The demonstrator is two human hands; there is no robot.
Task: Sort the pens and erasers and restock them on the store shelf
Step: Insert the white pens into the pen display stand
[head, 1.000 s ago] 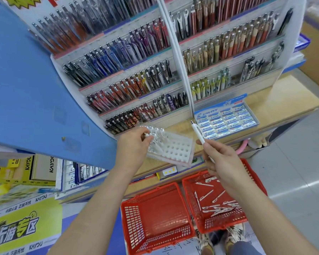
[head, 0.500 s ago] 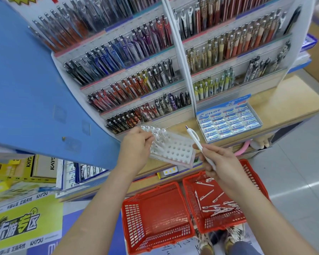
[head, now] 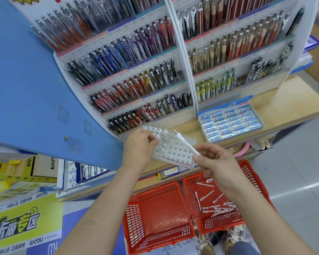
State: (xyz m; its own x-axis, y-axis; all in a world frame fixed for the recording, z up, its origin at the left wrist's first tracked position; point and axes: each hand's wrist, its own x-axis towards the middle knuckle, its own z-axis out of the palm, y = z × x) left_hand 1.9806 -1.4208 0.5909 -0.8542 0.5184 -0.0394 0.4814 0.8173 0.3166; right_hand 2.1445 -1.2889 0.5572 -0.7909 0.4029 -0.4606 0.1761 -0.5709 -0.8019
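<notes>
My left hand [head: 139,147] grips the left end of a white pen holder tray [head: 173,152] with round holes, tilted above the wooden shelf edge. Several white pens stand in its far-left holes [head: 154,130]. My right hand [head: 213,161] pinches one white pen [head: 185,142], which slants up-left across the tray's right part. Below, the right red basket [head: 250,173] holds several loose white pens [head: 215,205]. A box of Pilot erasers [head: 230,123] sits on the shelf to the right.
The left red basket [head: 155,214] stands on the floor beside the right one. A tiered rack of coloured pens [head: 145,85] rises behind the tray. A blue panel [head: 26,80] juts out at the left. My shoes [head: 234,238] are below the baskets.
My right hand has carried the white pen left and lower, from beside the eraser box to over the tray's right side. The left hand keeps its hold on the tray.
</notes>
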